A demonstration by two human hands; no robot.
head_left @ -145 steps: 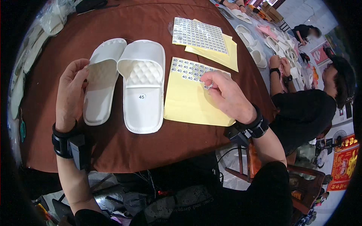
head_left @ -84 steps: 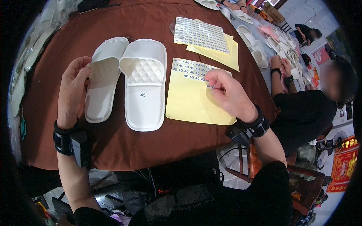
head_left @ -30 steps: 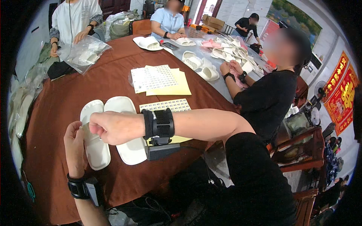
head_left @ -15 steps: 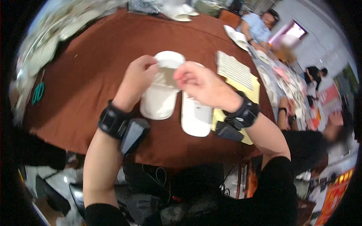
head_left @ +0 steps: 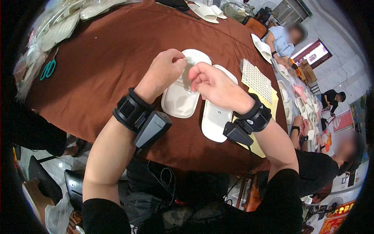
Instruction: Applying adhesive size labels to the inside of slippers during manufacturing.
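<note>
Two white slippers lie side by side on the brown cloth. Over the strap area of the left slipper (head_left: pixel 179 103), my left hand (head_left: pixel 165 70) has its thumb and forefinger pinched together. My right hand (head_left: pixel 218 87) curls its fingers between the two slippers, its fingertips close to the left one's strap. What either hand grips, if anything, is too small or hidden to make out. A small round label (head_left: pixel 191 92) shows on the left slipper, just below my right fingers. The right slipper (head_left: pixel 214 123) is partly covered by my right hand and carries a similar label.
Right of the slippers, a sheet of small stickers (head_left: pixel 257 80) rests on yellow paper (head_left: pixel 277 107). Teal-handled scissors (head_left: pixel 48 70) lie at the left, by plastic-wrapped soles (head_left: pixel 62 33). More slippers (head_left: pixel 204 12) stand at the far edge. Co-workers sit along the right side.
The view has shifted, so the slippers and cloth appear farther right. Both hands stay over the left slipper, with my left hand slightly higher in the picture. The slippers' labels show more sharply.
</note>
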